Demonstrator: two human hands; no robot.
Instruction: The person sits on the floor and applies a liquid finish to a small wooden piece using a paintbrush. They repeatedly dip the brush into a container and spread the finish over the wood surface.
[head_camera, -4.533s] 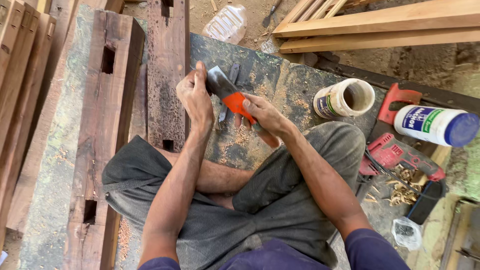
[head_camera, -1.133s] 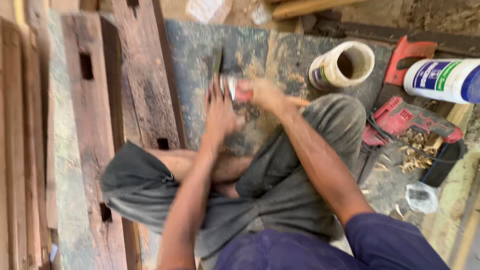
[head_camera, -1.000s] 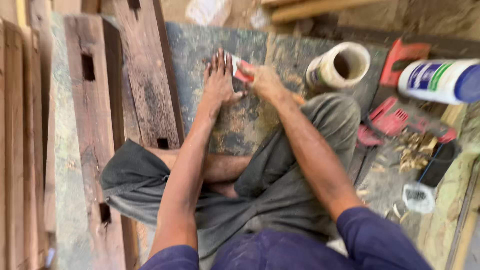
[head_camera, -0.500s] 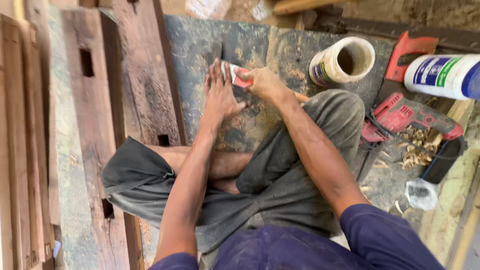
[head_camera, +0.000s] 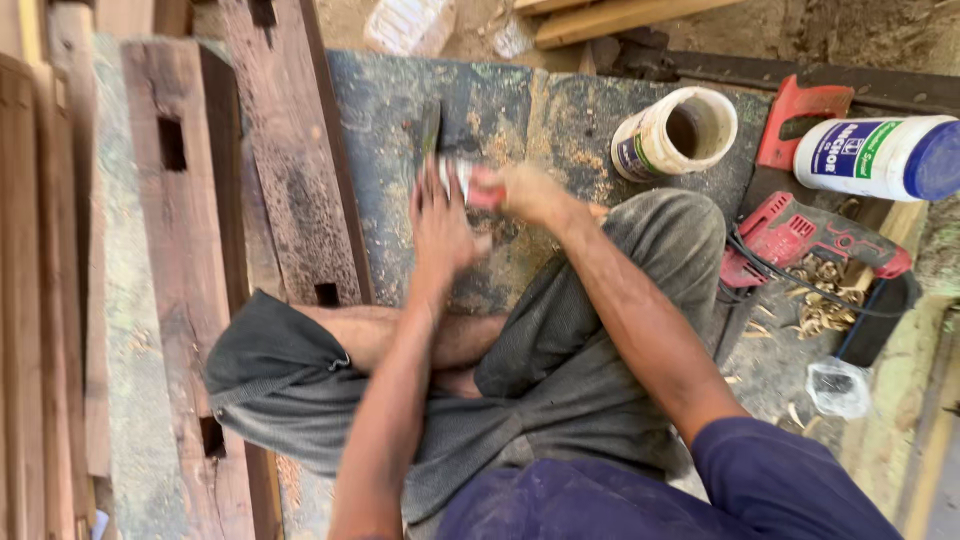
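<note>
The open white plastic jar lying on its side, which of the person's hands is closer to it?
Right. The right hand, gripping an orange-handled tool, lies just left of the open white plastic jar; the left hand presses down farther left, beyond the tool.

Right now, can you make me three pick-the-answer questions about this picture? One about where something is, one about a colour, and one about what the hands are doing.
1. Where does the open tub lie?
A. left of the wooden beams
B. right of the hands, above the knee
C. in the person's lap

2. What colour is the power tool?
A. red
B. yellow
C. green

3. What are the hands doing?
A. resting open on the knees
B. holding the white bottle
C. left hand pressing flat, right hand gripping the orange-handled tool

Answers:
1 B, it lies on the board beside the right hand.
2 A, its body is red with a black cord.
3 C, both hands meet over the blurred tool.
</note>
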